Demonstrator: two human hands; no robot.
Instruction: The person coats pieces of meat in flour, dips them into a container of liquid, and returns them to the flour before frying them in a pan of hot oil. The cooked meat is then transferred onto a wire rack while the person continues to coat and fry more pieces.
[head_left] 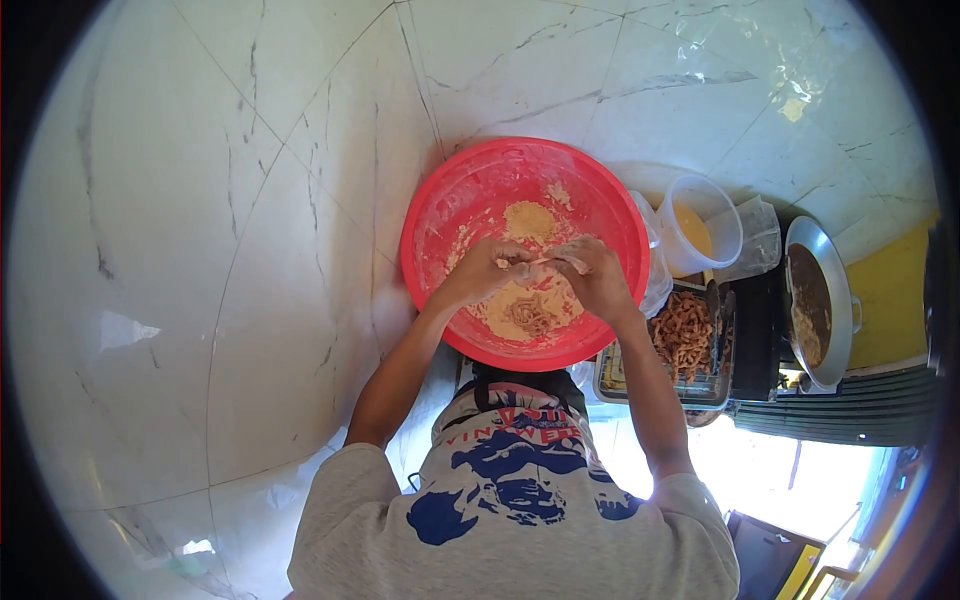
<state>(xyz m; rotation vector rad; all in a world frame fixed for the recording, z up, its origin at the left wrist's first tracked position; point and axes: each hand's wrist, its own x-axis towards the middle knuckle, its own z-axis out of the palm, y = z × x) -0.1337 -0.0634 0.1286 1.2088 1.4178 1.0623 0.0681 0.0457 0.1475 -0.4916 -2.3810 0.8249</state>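
a small strip of dough (540, 262) is pinched between the closed fingers of the left hand (487, 270) and right hand (596, 275) and is best shaped with light, even pressure low over the red basin (430, 215), so pieces drop onto the dough pile (525, 312).

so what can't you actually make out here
Head view only:
- The dough piece between the hands: left hand and right hand cover it, so its shape is unclear.
- Tray contents: too small, partly behind the right arm.
- Pan contents: dark, distorted at the lens edge.
- Tub: inside blurred.
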